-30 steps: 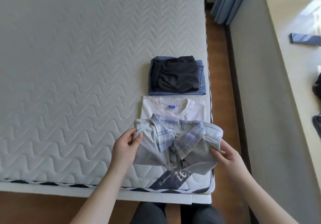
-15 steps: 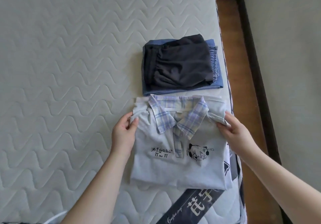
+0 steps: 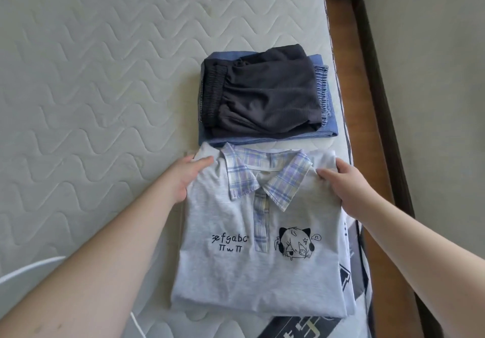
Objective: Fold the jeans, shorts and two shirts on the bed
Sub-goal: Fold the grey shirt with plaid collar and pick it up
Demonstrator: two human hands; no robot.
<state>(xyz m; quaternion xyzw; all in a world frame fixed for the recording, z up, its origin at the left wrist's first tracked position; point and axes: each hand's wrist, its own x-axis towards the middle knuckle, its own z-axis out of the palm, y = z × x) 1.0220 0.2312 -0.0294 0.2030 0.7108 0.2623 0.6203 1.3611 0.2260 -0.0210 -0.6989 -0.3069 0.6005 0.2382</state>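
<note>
From the head cam, looking down at the bed [image 3: 91,75]: a folded grey polo shirt [image 3: 262,272] with a plaid collar lies flat by the bed's right edge, close to the near end, front side up so you can see the little cartoon print and the "efgabc" lettering. The left hand [image 3: 181,177] sits at the shirt's left shoulder, fingers resting on the cloth with the thumb side tucked at the edge; honestly can't tell if it's pinching or just pressing. The right hand [image 3: 349,185] is at the right shoulder, fingers curled over the fabric there, looks like it's gripping that corner. A sliver of white peeks out along the polo's right side, so the white shirt [image 3: 328,158] seems to be underneath it. Just beyond the collar, also along the right edge, the dark shorts [image 3: 262,96] are folded and stacked on the folded blue jeans [image 3: 325,127]; that pile nearly touches the polo's collar. A thin white cord [image 3: 26,266] curves over the mattress at the near left.
</note>
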